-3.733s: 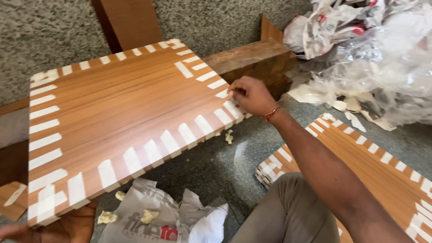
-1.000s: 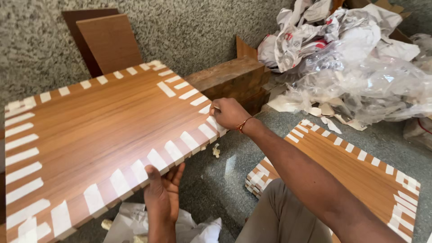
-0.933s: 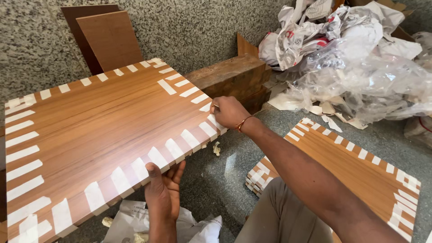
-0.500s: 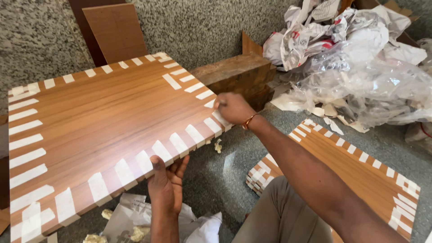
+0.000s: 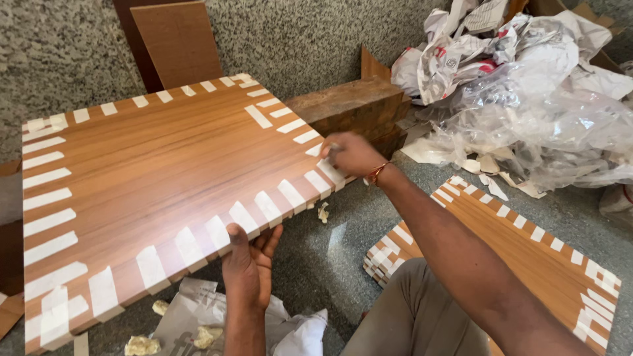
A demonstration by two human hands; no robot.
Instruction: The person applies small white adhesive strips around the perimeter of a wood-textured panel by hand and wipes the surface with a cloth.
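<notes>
while left hand [image 5: 249, 258] grips panel [image 5: 151, 178] edge | right hand [image 5: 353, 155] at corner

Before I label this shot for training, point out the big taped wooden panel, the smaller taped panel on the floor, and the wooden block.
Big taped wooden panel [image 5: 151, 171], head view, bare centre.
Smaller taped wooden panel [image 5: 521, 247], head view, bare middle.
Brown wooden block [image 5: 349, 105], head view, top face.

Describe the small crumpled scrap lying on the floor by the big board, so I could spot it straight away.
Start at the large wooden panel edged with strips of pale tape, which the left hand grips by its near edge. Just beyond its near right corner, below the right hand, a tape scrap lies on the grey floor. It is alone and tiny, unlike the paper wads by the white bag.
</notes>
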